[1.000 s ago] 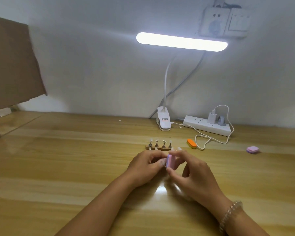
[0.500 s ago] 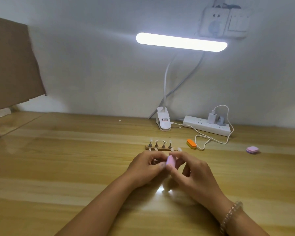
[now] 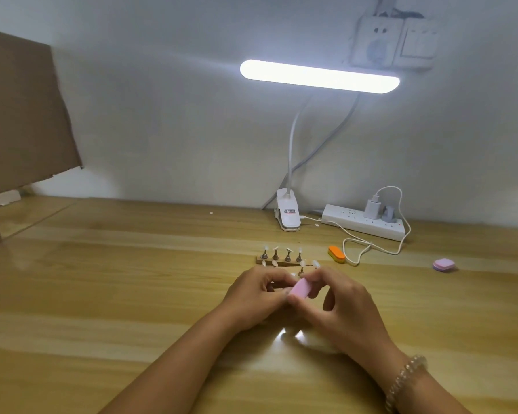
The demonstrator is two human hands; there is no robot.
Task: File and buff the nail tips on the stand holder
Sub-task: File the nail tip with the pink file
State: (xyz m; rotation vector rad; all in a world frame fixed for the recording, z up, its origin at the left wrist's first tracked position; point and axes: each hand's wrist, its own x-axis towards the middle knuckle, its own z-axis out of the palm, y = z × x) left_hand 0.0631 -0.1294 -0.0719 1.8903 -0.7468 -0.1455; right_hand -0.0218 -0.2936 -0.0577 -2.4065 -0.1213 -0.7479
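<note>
Two hands: meeting low over the wooden table (image 3: 102, 294), fingertips close together.
Right hand (image 3: 344, 306): thumb and fingers pinch a pink buffer block (image 3: 300, 288), held tilted between both hands. A beaded bracelet (image 3: 404, 380) sits on the wrist.
Left hand (image 3: 256, 295): fingers curled in towards the block, fingertips at its edge. Whether they grip anything I cannot tell.
Stand holder (image 3: 281, 263): a wooden strip lying on the table just beyond the hands, with metal pegs standing on it, each topped with a pale nail tip (image 3: 275, 249) — its near edge is partly hidden by the fingers.
Right of it: orange block (image 3: 336, 253) nearby; purple block (image 3: 444, 265) well apart, further right.
Behind: lit clip lamp (image 3: 319, 76) — power strip (image 3: 368, 224) beside its base.
</note>
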